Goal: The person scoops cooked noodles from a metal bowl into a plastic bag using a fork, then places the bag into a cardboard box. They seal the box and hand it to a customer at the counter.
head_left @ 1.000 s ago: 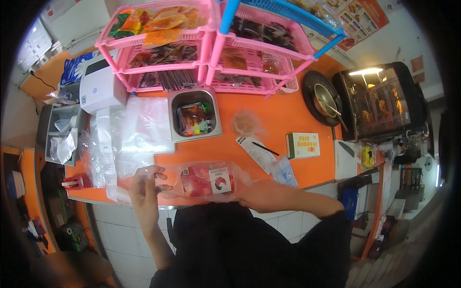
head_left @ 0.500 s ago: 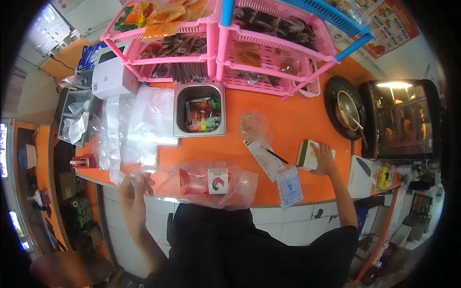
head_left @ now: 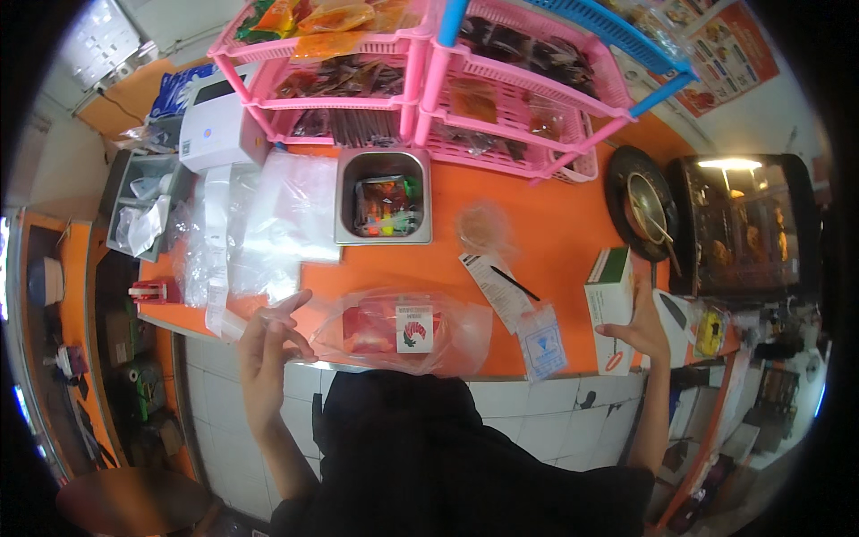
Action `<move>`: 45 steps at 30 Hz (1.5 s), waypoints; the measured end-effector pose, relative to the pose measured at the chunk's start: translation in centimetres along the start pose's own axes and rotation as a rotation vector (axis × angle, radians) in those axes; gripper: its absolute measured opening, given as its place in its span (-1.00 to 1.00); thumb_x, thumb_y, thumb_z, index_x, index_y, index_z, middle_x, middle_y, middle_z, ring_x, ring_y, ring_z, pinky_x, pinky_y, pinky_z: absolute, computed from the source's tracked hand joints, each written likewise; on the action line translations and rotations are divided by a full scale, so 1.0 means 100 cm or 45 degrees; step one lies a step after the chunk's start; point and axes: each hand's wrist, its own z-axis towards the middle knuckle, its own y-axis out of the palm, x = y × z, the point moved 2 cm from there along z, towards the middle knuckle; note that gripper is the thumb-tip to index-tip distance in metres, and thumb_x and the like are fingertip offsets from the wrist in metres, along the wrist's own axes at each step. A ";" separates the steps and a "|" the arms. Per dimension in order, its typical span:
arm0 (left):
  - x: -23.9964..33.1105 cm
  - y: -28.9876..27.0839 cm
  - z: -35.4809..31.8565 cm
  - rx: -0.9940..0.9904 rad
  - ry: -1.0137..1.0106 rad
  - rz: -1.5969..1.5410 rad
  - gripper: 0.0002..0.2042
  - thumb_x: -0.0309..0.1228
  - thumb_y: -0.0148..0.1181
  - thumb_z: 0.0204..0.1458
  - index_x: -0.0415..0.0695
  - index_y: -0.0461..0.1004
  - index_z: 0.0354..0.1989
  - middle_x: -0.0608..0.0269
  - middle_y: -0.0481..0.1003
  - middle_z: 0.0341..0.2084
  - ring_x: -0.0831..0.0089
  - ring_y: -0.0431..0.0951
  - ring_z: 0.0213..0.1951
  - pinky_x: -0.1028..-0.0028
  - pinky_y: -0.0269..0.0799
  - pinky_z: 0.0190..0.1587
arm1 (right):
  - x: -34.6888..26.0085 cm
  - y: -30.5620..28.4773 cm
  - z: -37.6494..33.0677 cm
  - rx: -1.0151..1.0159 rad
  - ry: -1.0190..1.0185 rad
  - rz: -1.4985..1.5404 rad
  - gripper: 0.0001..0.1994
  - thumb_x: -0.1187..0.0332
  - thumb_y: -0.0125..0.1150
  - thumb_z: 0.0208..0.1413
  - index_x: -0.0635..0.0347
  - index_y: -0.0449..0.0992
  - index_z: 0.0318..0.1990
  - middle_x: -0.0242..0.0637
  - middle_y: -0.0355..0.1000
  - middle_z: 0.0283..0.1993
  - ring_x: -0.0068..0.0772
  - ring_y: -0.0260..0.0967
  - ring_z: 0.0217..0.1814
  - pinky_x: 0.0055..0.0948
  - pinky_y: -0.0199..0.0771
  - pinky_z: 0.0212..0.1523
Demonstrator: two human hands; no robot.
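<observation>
My left hand [head_left: 268,347] is at the counter's near edge, its fingers bent around the left end of a clear plastic bag [head_left: 461,336]. Inside the bag lie a red packet [head_left: 367,329] and a white card with a red printed picture [head_left: 414,328]. On the right, my right hand [head_left: 642,327] grips a white and green carton [head_left: 611,288] by its side, thumb toward me. The carton is tilted up, with a white panel below the hand. A small clear packet with blue print [head_left: 542,347], a paper slip [head_left: 495,291] and a black pen [head_left: 516,283] lie between the hands.
Pink basket racks [head_left: 420,80] stand along the back. In front are a steel tub [head_left: 383,237] with packets, stacked clear bags [head_left: 304,210] and a white printer [head_left: 219,134]. A black pan [head_left: 640,201] and a lit glass cabinet [head_left: 747,228] stand right; a red tape dispenser [head_left: 154,292] is left.
My right hand has picked up the carton from the counter and tipped it upright, moving slightly right. My left hand has shifted a little right along the bag, and its index finger now stretches out.
</observation>
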 end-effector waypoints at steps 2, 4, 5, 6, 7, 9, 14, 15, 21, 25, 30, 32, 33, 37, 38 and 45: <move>0.001 0.002 0.003 -0.059 0.003 -0.002 -0.79 -0.34 -0.16 0.23 -0.23 0.31 -0.33 -0.21 0.37 0.02 0.55 0.48 -0.59 0.59 0.45 -0.56 | -0.069 -0.010 -0.004 -0.005 -0.133 0.089 0.20 0.31 0.54 -0.52 0.18 -0.21 0.34 -0.05 0.06 0.26 -0.13 0.05 0.31 -0.23 0.06 0.28; -0.002 0.000 0.005 -0.098 -0.002 -0.027 -0.79 -0.33 -0.16 0.23 -0.22 0.29 -0.33 -0.22 0.35 0.04 0.54 0.48 -0.63 0.60 0.43 -0.59 | -0.135 -0.006 0.001 -0.042 -0.364 0.453 0.17 0.28 0.53 -0.50 0.20 -0.16 0.34 -0.08 0.07 0.27 -0.15 0.04 0.32 -0.25 0.06 0.27; -0.004 -0.003 0.007 -0.120 -0.023 -0.065 -0.79 -0.33 -0.16 0.23 -0.22 0.29 -0.33 -0.22 0.35 0.04 0.54 0.48 -0.65 0.61 0.42 -0.60 | -0.163 0.000 0.001 -0.198 -0.169 0.621 0.12 0.28 0.53 -0.48 0.22 -0.08 0.32 -0.11 0.11 0.25 -0.18 0.07 0.31 -0.27 0.08 0.26; -0.007 -0.004 0.008 -0.149 -0.042 -0.098 -0.79 -0.32 -0.16 0.23 -0.22 0.28 -0.33 -0.22 0.34 0.05 0.53 0.47 -0.67 0.61 0.41 -0.62 | -0.183 0.013 0.005 -0.328 -0.027 0.763 0.04 0.26 0.51 -0.43 0.23 -0.02 0.29 -0.13 0.15 0.21 -0.21 0.10 0.27 -0.28 0.12 0.24; -0.008 -0.004 0.011 -0.174 -0.063 -0.096 -0.79 -0.32 -0.16 0.23 -0.22 0.28 -0.33 -0.21 0.34 0.06 0.53 0.47 -0.69 0.62 0.40 -0.64 | -0.199 0.036 0.013 -0.503 0.066 0.939 -0.03 0.25 0.49 -0.37 0.23 0.04 0.26 -0.15 0.18 0.17 -0.23 0.14 0.23 -0.29 0.15 0.21; -0.007 -0.004 0.016 -0.234 -0.093 -0.098 -0.79 -0.32 -0.16 0.23 -0.23 0.28 -0.32 -0.19 0.33 0.07 0.53 0.45 -0.73 0.64 0.36 -0.68 | -0.225 0.093 0.036 -0.751 0.129 1.238 -0.18 0.23 0.45 -0.26 0.24 0.15 0.20 -0.18 0.25 0.09 -0.27 0.21 0.16 -0.30 0.22 0.17; -0.001 -0.008 0.012 -0.203 -0.103 -0.276 -0.80 -0.31 -0.13 0.23 -0.22 0.26 -0.32 -0.15 0.32 0.09 0.52 0.46 -0.74 0.65 0.32 -0.73 | -0.243 0.225 0.042 -0.098 -0.575 0.800 -0.19 0.04 0.37 -0.17 0.18 0.13 0.22 -0.03 0.09 0.18 -0.05 0.13 0.20 -0.05 0.09 0.18; -0.002 -0.010 0.011 -0.176 -0.120 -0.307 -0.80 -0.31 -0.13 0.23 -0.21 0.26 -0.32 -0.15 0.32 0.09 0.52 0.46 -0.73 0.65 0.32 -0.73 | -0.230 0.236 0.043 -0.068 -0.695 0.329 -0.16 0.00 0.36 -0.18 0.14 0.12 0.24 0.01 0.07 0.18 0.01 0.08 0.22 0.01 0.05 0.19; -0.024 0.001 0.021 -0.032 0.096 -0.333 -0.79 -0.30 -0.15 0.25 -0.17 0.25 -0.34 -0.23 0.29 0.10 0.62 0.45 -0.73 0.68 0.35 -0.70 | -0.188 0.272 0.023 -0.293 -0.915 -0.565 -0.14 -0.07 0.29 -0.16 -0.12 0.04 0.32 0.15 0.03 0.19 0.16 -0.01 0.25 0.18 -0.07 0.16; -0.013 -0.004 0.021 -0.133 0.249 -0.372 -0.81 -0.37 -0.21 0.26 -0.26 0.25 -0.27 -0.40 0.30 0.02 0.42 0.55 -0.64 0.51 0.53 -0.53 | -0.192 0.297 0.027 -0.400 -0.849 -0.773 -0.18 -0.02 0.24 -0.08 -0.14 0.00 0.34 0.16 0.05 0.20 0.18 0.02 0.24 0.25 -0.10 0.17; 0.010 -0.024 0.009 -0.022 0.191 -0.212 -0.77 -0.34 -0.17 0.25 -0.24 0.29 -0.37 -0.37 0.48 -0.26 0.40 0.53 -0.69 0.57 0.44 -0.66 | -0.215 0.230 0.015 -0.772 -0.524 -0.825 -0.36 0.08 0.23 -0.03 -0.06 0.20 0.24 0.11 0.22 0.10 0.15 0.12 0.20 0.08 0.14 0.13; 0.006 -0.039 0.007 0.044 0.164 -0.184 -0.75 -0.34 -0.17 0.25 -0.26 0.31 -0.37 -0.27 0.51 -0.41 0.36 0.56 -0.63 0.55 0.45 -0.65 | -0.238 0.178 0.024 -1.204 -0.441 -0.726 -0.52 0.12 0.24 -0.03 0.02 0.40 0.07 0.06 0.39 -0.09 0.07 0.29 0.05 -0.12 0.35 0.00; 0.004 -0.047 0.006 0.090 0.154 -0.170 -0.75 -0.34 -0.17 0.25 -0.27 0.31 -0.37 -0.23 0.52 -0.48 0.34 0.57 -0.60 0.54 0.45 -0.65 | -0.249 0.159 0.032 -1.437 -0.536 -0.697 -0.60 0.12 0.21 -0.01 0.05 0.47 -0.03 0.02 0.44 -0.19 -0.02 0.38 -0.04 -0.22 0.43 -0.08; 0.012 -0.064 0.009 -0.077 0.147 -0.062 -0.78 -0.42 -0.15 0.24 -0.32 0.32 -0.38 -0.06 0.50 -0.60 0.31 0.59 -0.55 0.48 0.50 -0.54 | -0.286 0.149 0.129 -0.608 -0.906 -0.154 -0.77 0.22 0.13 0.05 0.14 0.54 -0.22 -0.13 0.49 -0.32 -0.19 0.45 -0.34 -0.25 0.44 -0.24; 0.015 -0.066 0.009 -0.109 0.061 -0.055 -0.80 -0.46 -0.15 0.23 -0.33 0.31 -0.38 -0.07 0.51 -0.57 0.31 0.59 -0.55 0.45 0.52 -0.49 | -0.310 0.165 0.161 -0.576 -0.654 0.054 -0.79 0.24 0.14 0.03 0.19 0.55 -0.34 -0.14 0.48 -0.42 -0.21 0.46 -0.38 -0.22 0.39 -0.35; 0.012 -0.074 0.012 -0.285 -0.077 -0.363 -0.86 -0.53 -0.17 0.22 -0.32 0.33 -0.28 -0.19 0.46 -0.12 0.44 0.56 -0.52 0.52 0.51 -0.37 | -0.272 0.337 0.365 0.150 -0.230 -0.349 -0.79 0.37 0.22 -0.10 0.33 0.50 -0.32 0.09 0.46 -0.25 0.09 0.43 -0.12 -0.11 0.44 -0.09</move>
